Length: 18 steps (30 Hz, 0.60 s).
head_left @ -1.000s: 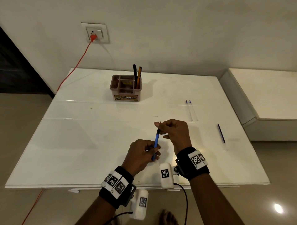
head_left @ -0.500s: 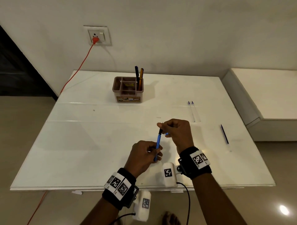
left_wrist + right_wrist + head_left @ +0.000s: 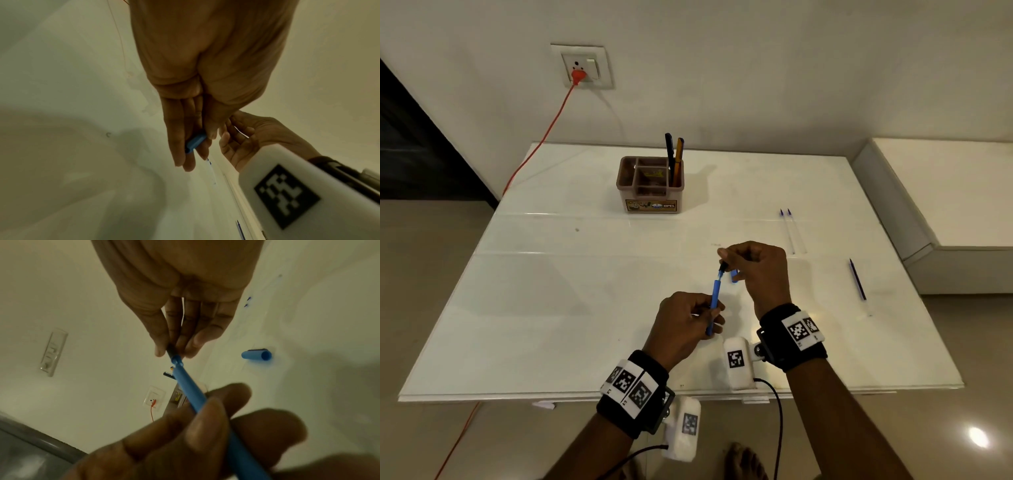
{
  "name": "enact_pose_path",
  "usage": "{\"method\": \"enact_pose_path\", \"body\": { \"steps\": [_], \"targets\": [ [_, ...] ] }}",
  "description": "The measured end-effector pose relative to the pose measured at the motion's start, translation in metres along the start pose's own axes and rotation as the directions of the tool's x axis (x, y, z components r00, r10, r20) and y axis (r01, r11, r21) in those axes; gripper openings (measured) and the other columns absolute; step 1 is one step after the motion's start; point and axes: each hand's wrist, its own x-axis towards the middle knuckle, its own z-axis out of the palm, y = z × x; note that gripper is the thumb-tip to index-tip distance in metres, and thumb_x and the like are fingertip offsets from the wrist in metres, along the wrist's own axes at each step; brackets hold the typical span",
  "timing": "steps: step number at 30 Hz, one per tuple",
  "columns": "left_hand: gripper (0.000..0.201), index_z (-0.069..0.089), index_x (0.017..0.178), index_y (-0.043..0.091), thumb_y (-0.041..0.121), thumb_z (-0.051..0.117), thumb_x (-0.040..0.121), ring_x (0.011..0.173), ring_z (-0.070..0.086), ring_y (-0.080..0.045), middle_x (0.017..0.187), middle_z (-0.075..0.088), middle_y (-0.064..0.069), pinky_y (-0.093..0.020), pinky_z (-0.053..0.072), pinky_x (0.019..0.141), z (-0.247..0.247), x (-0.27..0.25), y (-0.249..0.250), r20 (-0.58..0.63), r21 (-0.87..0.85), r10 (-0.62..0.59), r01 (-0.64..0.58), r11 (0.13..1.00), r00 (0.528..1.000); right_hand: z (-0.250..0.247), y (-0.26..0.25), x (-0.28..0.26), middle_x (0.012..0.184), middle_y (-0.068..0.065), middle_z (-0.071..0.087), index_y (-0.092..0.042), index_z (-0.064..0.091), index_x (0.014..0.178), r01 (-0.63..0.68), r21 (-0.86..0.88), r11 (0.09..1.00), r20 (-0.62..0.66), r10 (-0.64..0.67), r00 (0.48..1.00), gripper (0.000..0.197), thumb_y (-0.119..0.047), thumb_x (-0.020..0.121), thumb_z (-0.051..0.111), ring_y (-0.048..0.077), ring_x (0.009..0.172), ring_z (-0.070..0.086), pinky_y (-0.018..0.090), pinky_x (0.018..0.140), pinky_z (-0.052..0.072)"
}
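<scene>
The left hand (image 3: 683, 323) is low and near the body, fingers curled round the blue pen (image 3: 715, 296); the right hand (image 3: 760, 270) is higher, pinching its black end (image 3: 171, 350); the pen tilts up above the white table (image 3: 551, 308).

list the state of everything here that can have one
blue pen: uncapped, held tilted above the table
left hand: grips the pen's barrel
right hand: pinches the pen's black tip end
blue cap: off, lying on the table
pen holder: upright, two pens standing in it
two clear refills: lying side by side
dark blue refill: lying apart from them
orange plug: in the wall socket
</scene>
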Motion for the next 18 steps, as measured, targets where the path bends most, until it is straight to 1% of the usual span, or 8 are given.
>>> {"method": "enact_pose_path", "body": {
  "steps": [2,4,6,7,8,12,15,18],
  "targets": [
    [0.022,0.072,0.113,0.001,0.013,0.063,0.097,0.081,0.077,-0.028,0.092,0.076,-0.016,-0.037,0.064,0.081,0.000,0.000,0.001,0.004,0.010,-0.004,0.004,1.000,1.000,-0.005,-0.002,0.002,0.079,0.011,0.078,-0.004,0.079,0.090,0.004,0.033,0.999,0.008,-0.004,1.000,0.012,-0.013,0.093,0.071,0.020,0.074,0.074,0.028,0.060,0.056],
    [0.025,0.070,0.119,0.004,0.012,0.063,0.097,0.080,0.078,-0.027,0.093,0.077,-0.015,-0.036,0.065,0.079,0.002,-0.001,0.002,0.019,0.002,-0.002,0.002,1.000,1.000,-0.008,-0.003,0.004,0.083,0.012,0.079,-0.006,0.080,0.096,-0.001,0.049,0.999,0.015,0.000,1.000,0.014,-0.013,0.096,0.068,0.022,0.078,0.076,0.029,0.061,0.058],
    [0.036,0.062,0.131,0.018,0.011,0.064,0.096,0.076,0.078,-0.025,0.094,0.078,-0.013,-0.032,0.065,0.074,0.003,-0.002,0.004,0.049,-0.023,0.012,-0.011,1.000,0.999,-0.010,-0.003,0.006,0.083,0.013,0.079,-0.004,0.079,0.096,-0.009,0.045,0.999,0.010,0.009,1.000,0.014,-0.014,0.095,0.070,0.025,0.077,0.076,0.032,0.063,0.059],
    [0.045,0.056,0.137,0.027,0.010,0.065,0.096,0.074,0.078,-0.024,0.094,0.079,-0.012,-0.030,0.064,0.071,0.003,-0.003,0.005,0.066,-0.035,0.020,-0.018,0.999,0.998,-0.011,-0.002,0.007,0.082,0.015,0.078,-0.002,0.079,0.095,-0.013,0.044,0.999,0.008,0.013,1.000,0.014,-0.014,0.094,0.071,0.025,0.075,0.075,0.031,0.061,0.060],
    [0.052,0.052,0.140,0.033,0.010,0.066,0.095,0.073,0.078,-0.024,0.094,0.079,-0.011,-0.028,0.064,0.069,0.003,-0.003,0.006,0.078,-0.043,0.026,-0.023,0.999,0.997,-0.012,-0.003,0.007,0.081,0.017,0.078,0.000,0.078,0.094,-0.016,0.045,0.999,0.006,0.016,1.000,0.015,-0.014,0.092,0.073,0.025,0.072,0.074,0.028,0.059,0.059],
    [0.057,0.051,0.144,0.032,0.010,0.067,0.094,0.073,0.078,-0.024,0.094,0.080,-0.008,-0.030,0.065,0.069,0.002,-0.005,0.007,0.097,-0.026,0.037,-0.035,0.999,0.995,-0.018,-0.004,0.009,0.081,0.017,0.077,0.001,0.078,0.095,-0.015,0.080,0.997,-0.047,0.019,0.999,0.017,-0.015,0.091,0.075,0.018,0.066,0.073,0.022,0.055,0.054],
    [0.056,0.053,0.143,0.033,0.011,0.068,0.094,0.072,0.078,-0.021,0.092,0.080,-0.005,-0.034,0.065,0.071,0.002,-0.005,0.006,0.113,-0.023,0.026,-0.024,0.999,0.993,-0.023,-0.003,0.011,0.081,0.013,0.078,-0.003,0.078,0.097,-0.030,0.098,0.995,-0.078,0.037,0.996,0.016,-0.017,0.091,0.076,0.017,0.068,0.074,0.024,0.057,0.056],
    [0.055,0.052,0.143,0.032,0.011,0.067,0.095,0.074,0.078,-0.022,0.094,0.080,-0.007,-0.036,0.065,0.072,0.003,-0.006,0.008,0.136,-0.018,0.033,-0.031,0.999,0.990,-0.024,-0.003,0.012,0.079,0.011,0.078,-0.007,0.079,0.093,-0.025,0.092,0.995,-0.069,0.031,0.997,0.011,-0.017,0.090,0.077,0.019,0.067,0.074,0.026,0.058,0.057]
  ]
}}
